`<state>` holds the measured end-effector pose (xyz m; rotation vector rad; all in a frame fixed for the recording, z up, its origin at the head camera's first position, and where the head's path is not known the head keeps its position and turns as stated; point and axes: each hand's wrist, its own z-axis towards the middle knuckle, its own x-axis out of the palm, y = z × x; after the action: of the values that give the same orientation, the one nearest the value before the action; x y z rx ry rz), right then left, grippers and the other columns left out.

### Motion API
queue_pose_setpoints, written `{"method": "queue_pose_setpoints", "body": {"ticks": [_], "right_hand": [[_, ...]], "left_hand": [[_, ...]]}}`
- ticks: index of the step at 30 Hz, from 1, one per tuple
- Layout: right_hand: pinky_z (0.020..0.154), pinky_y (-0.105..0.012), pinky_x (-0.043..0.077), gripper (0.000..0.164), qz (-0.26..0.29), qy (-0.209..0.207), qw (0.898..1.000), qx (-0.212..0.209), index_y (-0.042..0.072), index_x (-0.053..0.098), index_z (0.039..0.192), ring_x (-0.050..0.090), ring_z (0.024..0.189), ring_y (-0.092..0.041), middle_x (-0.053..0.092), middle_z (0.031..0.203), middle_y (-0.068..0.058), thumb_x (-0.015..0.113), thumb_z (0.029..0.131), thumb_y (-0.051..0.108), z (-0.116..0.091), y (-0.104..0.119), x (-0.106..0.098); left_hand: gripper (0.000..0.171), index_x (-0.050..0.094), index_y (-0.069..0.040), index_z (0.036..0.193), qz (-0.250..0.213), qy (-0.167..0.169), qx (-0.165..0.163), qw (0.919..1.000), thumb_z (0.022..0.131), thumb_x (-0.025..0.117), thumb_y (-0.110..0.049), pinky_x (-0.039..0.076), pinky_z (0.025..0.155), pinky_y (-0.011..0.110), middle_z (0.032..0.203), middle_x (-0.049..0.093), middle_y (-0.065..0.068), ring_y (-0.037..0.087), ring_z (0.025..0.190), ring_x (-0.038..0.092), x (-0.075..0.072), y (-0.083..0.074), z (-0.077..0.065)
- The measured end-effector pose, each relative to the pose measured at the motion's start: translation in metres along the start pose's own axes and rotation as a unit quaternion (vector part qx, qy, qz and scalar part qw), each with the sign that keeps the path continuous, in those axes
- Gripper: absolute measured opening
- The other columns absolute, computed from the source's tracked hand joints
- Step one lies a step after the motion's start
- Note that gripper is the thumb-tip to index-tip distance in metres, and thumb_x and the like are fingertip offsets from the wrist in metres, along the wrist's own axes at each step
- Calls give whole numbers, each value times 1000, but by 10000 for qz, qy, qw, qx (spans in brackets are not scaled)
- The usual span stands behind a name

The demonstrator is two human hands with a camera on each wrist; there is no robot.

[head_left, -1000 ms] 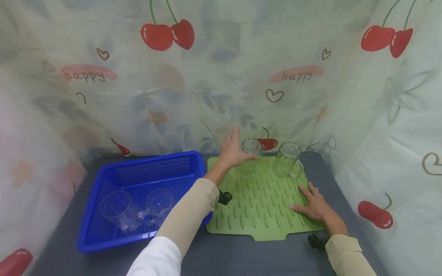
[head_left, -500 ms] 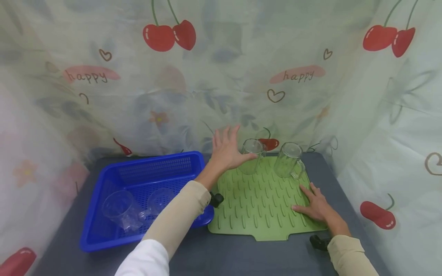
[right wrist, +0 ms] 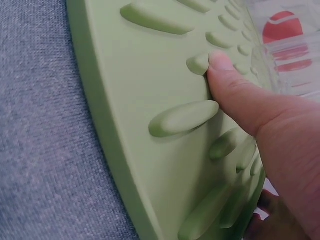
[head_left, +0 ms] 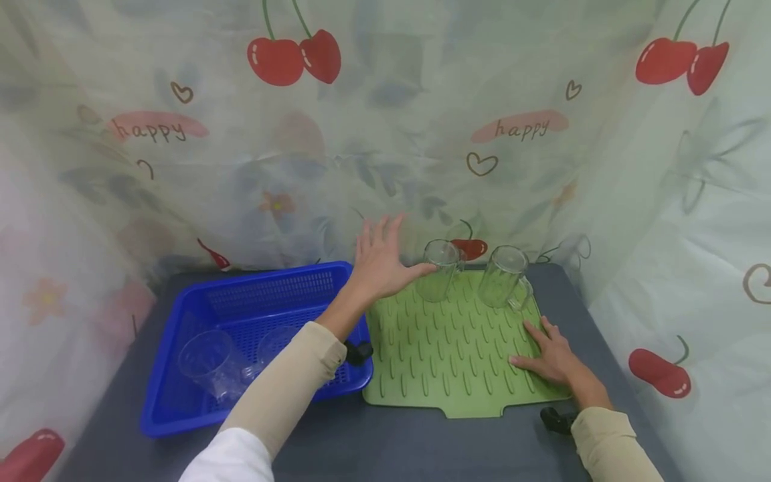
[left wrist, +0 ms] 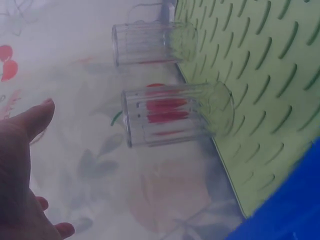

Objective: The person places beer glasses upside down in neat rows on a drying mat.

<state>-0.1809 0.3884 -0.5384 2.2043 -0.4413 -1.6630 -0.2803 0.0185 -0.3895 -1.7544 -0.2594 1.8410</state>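
My left hand (head_left: 379,264) is spread, held up left of a clear glass mug (head_left: 438,274), its thumb tip overlapping that mug in the head view. A gap shows between this hand and the mug (left wrist: 175,115) in the left wrist view. Another glass mug (head_left: 500,278) with its handle to the right stands beside it. Both are upside down at the back of a green ridged drying mat (head_left: 446,361). My right hand (head_left: 551,355) rests with spread fingers on the mat's right edge; its thumb (right wrist: 240,90) lies among the ridges.
A blue plastic basket (head_left: 162,375) stands left of the mat, holding clear stemmed glasses (head_left: 211,365), partly behind my left sleeve. The grey table (head_left: 397,442) is enclosed by a patterned curtain (head_left: 385,120) behind and at the sides.
My left hand has drawn back left from the nearer mug, its fingers spreading. The two mugs stay where they were, and my right hand keeps its place on the mat.
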Motion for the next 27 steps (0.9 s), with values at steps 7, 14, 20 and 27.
{"method": "queue_pose_setpoints", "body": {"ticks": [7, 14, 20, 27], "right_hand": [[108, -83, 22, 105, -67, 57, 10000, 40, 1, 20, 161, 5, 145, -66, 2, 164, -38, 70, 90, 59, 2, 4, -1], [103, -82, 30, 109, -235, 80, 9995, 185, -1, 21, 160, 12, 140, -72, 3, 162, -39, 72, 87, 61, 4, 4, -4], [103, -82, 30, 109, -231, 170, 9994, 211, 0, 19, 161, 11, 141, -71, 2, 162, -39, 71, 87, 62, 3, 4, -4], [104, -83, 28, 108, -271, 188, 9993, 162, 2, 21, 161, 11, 140, -72, 4, 163, -37, 70, 87, 63, 2, 3, -6]], "left_hand": [[107, 5, -36, 164, -46, -44, -143, 9999, 83, 63, -77, 4, 129, 62, 174, 7, 7, 41, 160, -7, -16, 20, -12], [108, 4, -35, 165, 7, -103, -162, 9998, 84, 62, -78, 1, 129, 61, 174, 5, 6, 41, 159, -10, -28, 32, -20], [108, 6, -34, 165, 37, -198, -100, 9997, 84, 62, -77, 2, 128, 64, 173, 7, 7, 42, 160, -8, -45, 47, -29], [106, 7, -31, 165, 21, -256, -225, 9994, 86, 62, -75, 5, 128, 65, 173, 10, 7, 42, 160, -3, -64, 74, -43]]}}
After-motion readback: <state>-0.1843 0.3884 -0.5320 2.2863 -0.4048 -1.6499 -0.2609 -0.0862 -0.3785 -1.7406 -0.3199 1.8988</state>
